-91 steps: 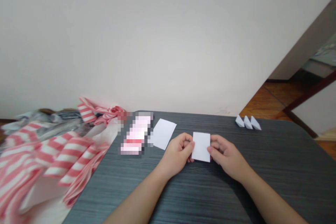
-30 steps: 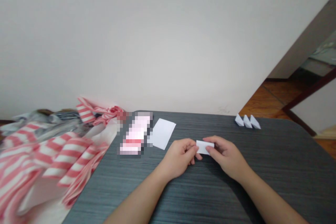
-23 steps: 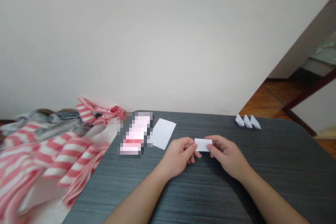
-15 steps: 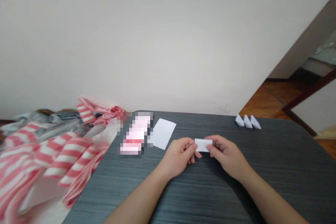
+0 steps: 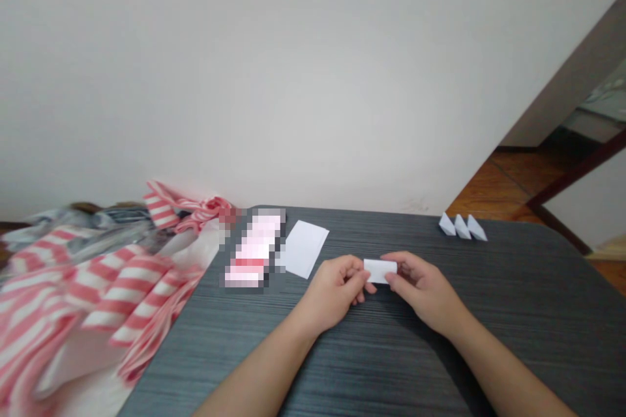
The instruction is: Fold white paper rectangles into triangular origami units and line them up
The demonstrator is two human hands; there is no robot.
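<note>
A small folded piece of white paper is held just above the dark table between both hands. My left hand pinches its left end between thumb and fingers. At the right end, my right hand grips it with the thumb in front and the fingers behind. Left of the hands lie flat white paper sheets, apparently stacked. Three folded white paper pieces with pointed tips stand in a row at the table's far right.
The dark wood-grain table meets a pale wall at its back edge. A pixelated pink and white rectangular object lies at the table's left. Red-and-white striped cloth is heaped beyond the left edge.
Both hands keep nearly the same place and grip. The folded paper's face looks slightly bent or curled now, where it was flatter before.
</note>
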